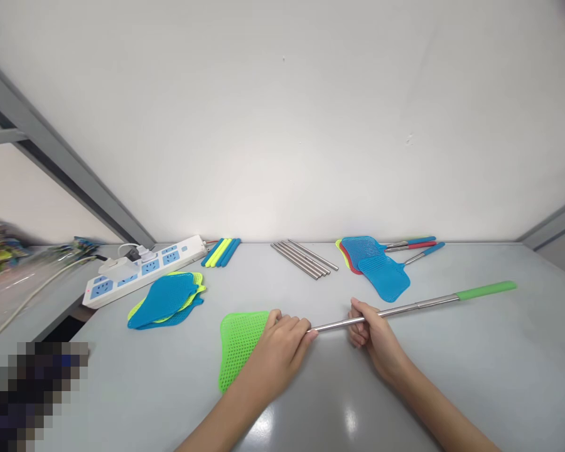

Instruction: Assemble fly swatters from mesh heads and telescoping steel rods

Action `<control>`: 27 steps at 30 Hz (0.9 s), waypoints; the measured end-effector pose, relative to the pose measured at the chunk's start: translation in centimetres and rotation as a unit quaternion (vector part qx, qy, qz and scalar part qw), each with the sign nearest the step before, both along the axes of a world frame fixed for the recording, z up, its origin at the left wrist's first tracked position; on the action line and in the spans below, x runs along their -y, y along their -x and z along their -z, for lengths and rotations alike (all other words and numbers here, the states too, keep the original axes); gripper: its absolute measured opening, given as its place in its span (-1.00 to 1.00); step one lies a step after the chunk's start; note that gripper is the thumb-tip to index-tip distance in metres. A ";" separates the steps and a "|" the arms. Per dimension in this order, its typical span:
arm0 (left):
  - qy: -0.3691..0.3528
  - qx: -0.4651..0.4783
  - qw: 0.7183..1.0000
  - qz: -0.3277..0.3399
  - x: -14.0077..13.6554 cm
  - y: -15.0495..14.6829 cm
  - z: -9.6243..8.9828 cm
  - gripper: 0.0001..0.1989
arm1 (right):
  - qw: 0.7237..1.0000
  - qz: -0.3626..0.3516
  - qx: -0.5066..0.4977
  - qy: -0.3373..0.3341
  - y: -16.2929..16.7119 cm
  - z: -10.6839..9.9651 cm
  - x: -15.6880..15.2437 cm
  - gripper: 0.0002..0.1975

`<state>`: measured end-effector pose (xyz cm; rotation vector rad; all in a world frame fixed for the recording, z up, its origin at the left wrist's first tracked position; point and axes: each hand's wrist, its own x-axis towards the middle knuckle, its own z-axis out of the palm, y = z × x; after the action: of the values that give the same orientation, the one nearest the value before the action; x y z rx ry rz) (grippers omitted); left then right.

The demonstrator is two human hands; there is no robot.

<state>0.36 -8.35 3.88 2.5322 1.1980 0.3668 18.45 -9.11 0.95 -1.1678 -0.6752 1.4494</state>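
Note:
A fly swatter with a green mesh head (242, 339), a telescopic metal rod (402, 309) and a green grip (487, 290) lies across both my hands, its rod drawn out to the right. My left hand (285, 342) is closed over the neck, where head and rod meet, and hides that joint. Fingers of my right hand (371, 329) are wrapped round the middle of the rod. The green grip sticks out beyond my right hand, slightly higher than the head.
Blue and yellow swatter heads (167, 301) are stacked at left, by a white power strip (145, 270). Blue and yellow grips (221, 252) and metal rods (306, 258) lie along the wall. Whole swatters (383, 276) overlap at back right. Bagged colourful items (2, 251) sit far left.

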 end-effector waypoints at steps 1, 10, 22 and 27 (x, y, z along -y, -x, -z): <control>-0.001 0.000 1.000 -0.002 0.0 0.0 -0.1 -0.72 | 1.000 0.002 -0.001 0.002 0.0 0.0 0.0 -0.58; -0.041 0.022 0.999 0.003 -0.8 0.5 0.1 -0.78 | 0.999 0.019 -0.026 0.009 -0.4 -0.1 -0.2 -0.60; -0.008 -0.002 1.000 0.008 -1.3 0.8 0.5 -0.71 | 1.000 -0.019 -0.012 0.014 -0.5 -0.5 -0.3 -0.60; 0.016 0.000 1.000 0.010 -0.8 0.7 0.4 -0.72 | 0.999 -0.033 -0.003 0.025 -0.6 -0.6 -0.3 -0.59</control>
<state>-0.31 -7.56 3.46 2.5142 1.1673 0.3404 19.03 -8.76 1.56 -1.1891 -0.6821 1.5313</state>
